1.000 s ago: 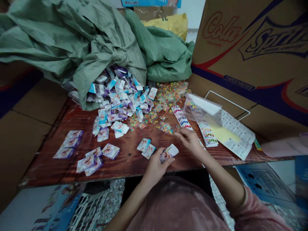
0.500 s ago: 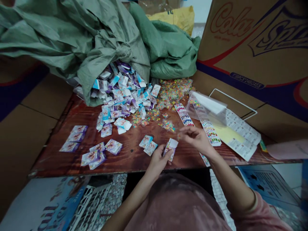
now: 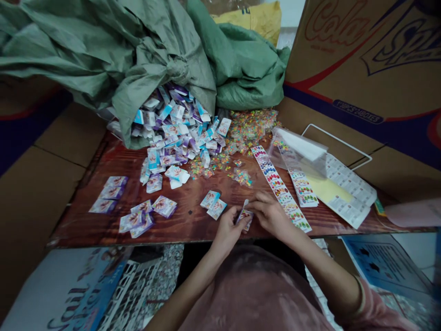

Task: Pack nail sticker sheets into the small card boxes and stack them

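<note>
My left hand [image 3: 228,230] is closed around a small purple-and-white printed carton [image 3: 245,219], held tilted just above the table's front edge. At the carton's upper end, the fingers of my right hand [image 3: 270,212] are pinched together and touch it. Whatever lies between those right fingertips is hidden. Two light-blue cartons [image 3: 213,205] lie left of my left hand. Beyond my hands are small clear packets of coloured bits [image 3: 242,177]. A long strip of round printed stickers [image 3: 278,186] stretches beside my right hand.
Loose cartons [image 3: 177,133] spill from a green sack [image 3: 165,59] onto the wooden table [image 3: 193,225]. Several purple cartons [image 3: 138,218] lie at the left. At the right are sticker sheets [image 3: 347,188] and a clear plastic sleeve [image 3: 299,151]. A large cardboard box [image 3: 310,105] stands behind them.
My right hand has moved left and inward, from beside the carton to its upper end. The carton's white flap shows less now. More of the sticker strip is uncovered.
</note>
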### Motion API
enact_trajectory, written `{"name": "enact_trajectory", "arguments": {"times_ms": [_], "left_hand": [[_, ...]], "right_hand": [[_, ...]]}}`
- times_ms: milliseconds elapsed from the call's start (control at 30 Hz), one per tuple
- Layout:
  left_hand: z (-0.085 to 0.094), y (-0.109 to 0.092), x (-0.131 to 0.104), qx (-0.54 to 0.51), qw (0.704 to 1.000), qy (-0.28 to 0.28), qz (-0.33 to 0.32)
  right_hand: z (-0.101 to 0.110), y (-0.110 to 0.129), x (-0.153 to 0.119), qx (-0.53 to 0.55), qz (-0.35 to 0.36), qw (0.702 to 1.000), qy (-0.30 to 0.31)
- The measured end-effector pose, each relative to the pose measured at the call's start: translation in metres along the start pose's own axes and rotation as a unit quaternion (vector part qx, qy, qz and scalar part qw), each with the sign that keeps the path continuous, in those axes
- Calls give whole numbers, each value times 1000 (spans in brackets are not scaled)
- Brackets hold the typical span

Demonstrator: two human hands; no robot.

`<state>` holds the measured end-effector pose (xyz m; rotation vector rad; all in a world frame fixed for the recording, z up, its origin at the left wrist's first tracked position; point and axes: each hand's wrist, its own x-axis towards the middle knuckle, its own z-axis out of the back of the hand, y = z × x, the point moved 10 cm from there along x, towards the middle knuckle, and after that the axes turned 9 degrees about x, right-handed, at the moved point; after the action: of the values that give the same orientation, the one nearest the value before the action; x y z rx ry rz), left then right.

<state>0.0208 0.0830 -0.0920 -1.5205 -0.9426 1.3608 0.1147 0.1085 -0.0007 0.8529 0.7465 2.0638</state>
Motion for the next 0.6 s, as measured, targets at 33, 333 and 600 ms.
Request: {"name": "enact_trajectory", "arguments": {"times_ms": [33,333,600], "left_hand": [[0,0,0,-4,1000,-1,1],[0,-2,1,3,1000,7,-19],[-1,-3,0,-5,1000,5,-14]], "right_hand": [[2,-1,-1,4,-5,1000,-12],[-8,-1,-8,38,3,999,36],[10,0,-12,15,-15,999,-50]]}}
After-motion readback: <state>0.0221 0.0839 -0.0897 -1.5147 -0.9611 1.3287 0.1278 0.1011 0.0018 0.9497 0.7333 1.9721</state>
